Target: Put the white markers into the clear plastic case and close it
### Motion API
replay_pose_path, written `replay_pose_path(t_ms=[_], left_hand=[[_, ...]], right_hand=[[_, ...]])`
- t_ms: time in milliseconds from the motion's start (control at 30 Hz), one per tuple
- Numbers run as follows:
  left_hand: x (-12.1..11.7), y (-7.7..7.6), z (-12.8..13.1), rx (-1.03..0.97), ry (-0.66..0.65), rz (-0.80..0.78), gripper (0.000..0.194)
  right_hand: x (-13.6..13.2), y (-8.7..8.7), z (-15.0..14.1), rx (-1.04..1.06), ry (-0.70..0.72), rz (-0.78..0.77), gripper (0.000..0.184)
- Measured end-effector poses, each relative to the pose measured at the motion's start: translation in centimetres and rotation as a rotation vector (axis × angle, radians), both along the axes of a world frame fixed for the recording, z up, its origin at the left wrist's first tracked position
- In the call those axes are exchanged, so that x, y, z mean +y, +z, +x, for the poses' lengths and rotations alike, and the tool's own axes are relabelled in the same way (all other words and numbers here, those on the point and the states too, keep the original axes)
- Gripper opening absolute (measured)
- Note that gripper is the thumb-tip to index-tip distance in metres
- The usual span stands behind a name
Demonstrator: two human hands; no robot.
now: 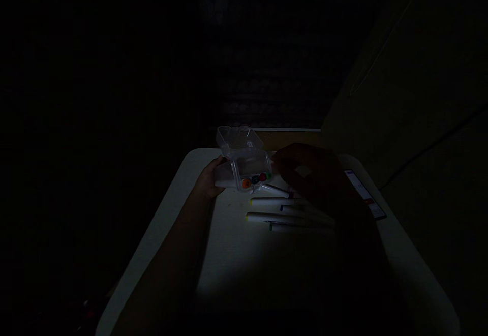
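Note:
My left hand point(209, 179) is closed on the left side of a clear plastic box point(235, 173), whose hinged lid point(238, 140) is swung open at the back. Inside the box, marker ends in orange point(246, 183), dark, red point(263, 177) and green show in a row. At the box's right edge is my right hand point(310, 168), in deep shadow, thumb and fingers curled together in a pinch; whatever they grip is hidden. Below both hands lie several white markers point(270, 218) with yellow, blue and green ends. One white marker point(275, 190) rests against the front of the box.
Everything sits on a pale table point(229, 254) with rounded corners. A phone point(365, 193) with a lit screen lies at the right, beyond my right forearm. A thin dark cable point(430, 145) slants along the wall at right. The surroundings are very dark.

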State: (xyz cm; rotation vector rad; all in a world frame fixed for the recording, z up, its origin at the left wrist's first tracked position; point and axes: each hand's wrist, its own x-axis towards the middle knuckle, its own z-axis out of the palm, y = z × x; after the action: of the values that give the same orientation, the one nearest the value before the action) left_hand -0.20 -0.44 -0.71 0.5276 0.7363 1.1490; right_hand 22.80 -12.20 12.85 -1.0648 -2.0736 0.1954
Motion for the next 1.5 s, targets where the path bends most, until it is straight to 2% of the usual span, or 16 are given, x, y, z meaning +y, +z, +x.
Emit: replay_pose_path(t_ms=[133, 233, 300, 433, 600, 833, 933, 1200, 1333, 1500], left_hand=[[0.1, 0.1, 0.0, 0.026, 0.030, -0.030, 0.021], [0.0, 0.4, 0.0, 0.019, 0.030, -0.031, 0.019], [-0.3, 0.8, 0.2, 0.025, 0.032, -0.032, 0.019], [-0.8, 1.5, 0.7, 0.045, 0.052, -0.048, 0.020], [-0.7, 1.4, 1.0, 0.047, 0.035, -0.037, 0.023], [-0.3, 0.8, 1.0, 0.028, 0.048, -0.059, 0.021], [-0.3, 0.7, 0.9, 0.024, 0.043, -0.077, 0.022], [-0.3, 0.1, 0.6, 0.011, 0.049, -0.041, 0.019], [-0.6, 0.2, 0.5, 0.002, 0.047, -0.030, 0.019], [-0.9, -0.2, 0.3, 0.021, 0.036, -0.024, 0.018]], right_hand=[[1.8, -1.1, 1.4, -0.100, -0.161, -0.165, 0.022], [3.5, -2.8, 2.3, -0.336, -0.229, -0.414, 0.029], [4.6, -4.3, 2.6, -0.484, -0.204, -0.557, 0.032], [6.0, -6.6, 2.4, -0.577, -0.172, -0.704, 0.027], [6.1, -7.2, 1.4, -0.626, -0.132, -0.764, 0.020], [6.6, -8.1, 1.5, -0.593, -0.149, -0.684, 0.018], [6.9, -7.9, 2.0, -0.538, -0.151, -0.622, 0.017], [5.8, -4.6, 2.9, -0.233, -0.200, -0.328, 0.019], [3.8, -2.8, 2.9, -0.044, -0.249, -0.088, 0.015], [0.5, -0.5, 3.3, 0.106, -0.360, 0.170, 0.027]])
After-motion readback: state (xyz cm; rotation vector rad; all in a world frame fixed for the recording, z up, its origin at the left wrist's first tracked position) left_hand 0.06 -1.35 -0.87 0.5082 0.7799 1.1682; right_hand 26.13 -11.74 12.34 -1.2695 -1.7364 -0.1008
